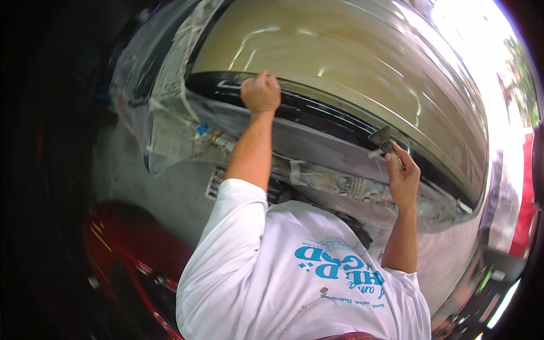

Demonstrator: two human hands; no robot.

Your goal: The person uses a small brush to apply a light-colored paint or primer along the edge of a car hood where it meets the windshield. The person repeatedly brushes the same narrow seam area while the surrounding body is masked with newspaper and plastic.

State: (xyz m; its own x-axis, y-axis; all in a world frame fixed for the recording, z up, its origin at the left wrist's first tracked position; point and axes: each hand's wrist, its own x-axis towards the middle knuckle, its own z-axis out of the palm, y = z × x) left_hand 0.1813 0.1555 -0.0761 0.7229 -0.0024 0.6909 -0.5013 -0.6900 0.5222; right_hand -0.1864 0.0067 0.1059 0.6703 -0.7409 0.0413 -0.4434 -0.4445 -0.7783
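Observation:
Both my arms reach forward over a glossy gold-beige car panel [334,51] with a black strip [317,111] along its near edge. My left hand [261,92] is closed in a fist at the line between the gold paint and the strip. Whatever its fingers hold, if anything, is hidden. Farther right, my right hand [403,173] grips what looks like a putty knife [380,136], its grey, flared blade over the black strip. A small round part shows by my fingertips, too small to make out.
Newspaper [340,184] and clear plastic sheeting [133,85] cover the car below the strip and at the left. A red vehicle [136,266] stands behind at the lower left. Red cloth [522,198] hangs at the right edge.

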